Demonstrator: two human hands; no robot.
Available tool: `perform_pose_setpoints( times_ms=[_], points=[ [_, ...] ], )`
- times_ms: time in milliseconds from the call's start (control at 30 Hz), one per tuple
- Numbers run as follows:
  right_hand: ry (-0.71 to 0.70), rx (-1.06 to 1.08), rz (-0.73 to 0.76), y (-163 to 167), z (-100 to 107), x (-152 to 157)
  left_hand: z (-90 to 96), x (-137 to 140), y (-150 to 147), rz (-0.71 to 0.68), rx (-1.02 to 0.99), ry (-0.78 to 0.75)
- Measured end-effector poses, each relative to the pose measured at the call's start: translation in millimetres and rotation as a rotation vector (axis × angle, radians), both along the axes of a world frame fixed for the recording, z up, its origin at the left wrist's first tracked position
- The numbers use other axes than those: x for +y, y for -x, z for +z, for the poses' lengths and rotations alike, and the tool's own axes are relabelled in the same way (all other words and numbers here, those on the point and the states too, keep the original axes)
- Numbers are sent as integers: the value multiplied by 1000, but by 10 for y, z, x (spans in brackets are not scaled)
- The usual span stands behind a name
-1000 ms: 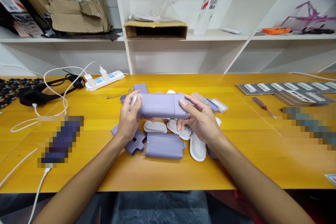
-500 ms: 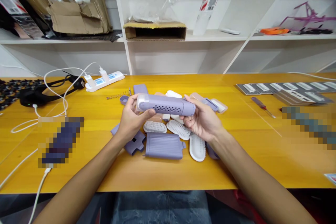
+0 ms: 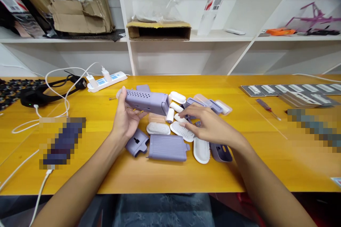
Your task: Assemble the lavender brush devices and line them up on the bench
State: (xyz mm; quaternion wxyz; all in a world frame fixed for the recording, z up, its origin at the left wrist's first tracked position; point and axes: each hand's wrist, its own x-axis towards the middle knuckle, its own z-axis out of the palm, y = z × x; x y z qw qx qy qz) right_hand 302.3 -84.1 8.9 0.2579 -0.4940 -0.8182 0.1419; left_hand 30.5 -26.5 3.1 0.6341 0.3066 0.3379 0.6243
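Fingers (image 3: pixel 120 96) of the left hand (image 3: pixel 125 118) are curling around one end of a lilac plastic housing (image 3: pixel 146 100), thumb on the near side, holding it lifted above the yellow table (image 3: pixel 170 177) and tilted down toward the right. Its upper face is showing rows of small round holes; the end inside the palm is hidden. The right hand (image 3: pixel 210 127) is hovering palm-down over the scattered parts, fingers loosely extended and pointing left, fingertips (image 3: pixel 183 115) just above a small lilac piece; whether they are pinching it is not clear, since the hand is covering what lies beneath. Below the hands a ribbed lilac cover (image 3: pixel 167 147) is lying flat, rectangular with rounded corners. Beside it are sitting oval white brush heads (image 3: pixel 182 131) with short bristles, a white cylinder (image 3: pixel 169 115) and a notched lilac clip (image 3: pixel 136 142). A lilac shell (image 3: pixel 221 152) is peeking out from under the right wrist, partly covered.
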Motion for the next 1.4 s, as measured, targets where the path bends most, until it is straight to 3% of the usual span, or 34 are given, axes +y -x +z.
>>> perform_pose_setpoints(
  times_ms=[233,833,1067,1267,1400],
  points=[
    [-24,-403,46,36,-129,-43,-59,23,-26,-9,8,7],
    [-101,-548,137,255,-183,-118,-74,22,-36,-53,12,28],
    [-4,-160,152,128,-192,24,-56,23,-24,-52,8,16],
    [53,475,-51,29,-170,81,-12,-21,-44,-25,-20,45],
    [126,862,-101,34,-138,91,-10,-33,-45,-53,-19,31]
  ],
)
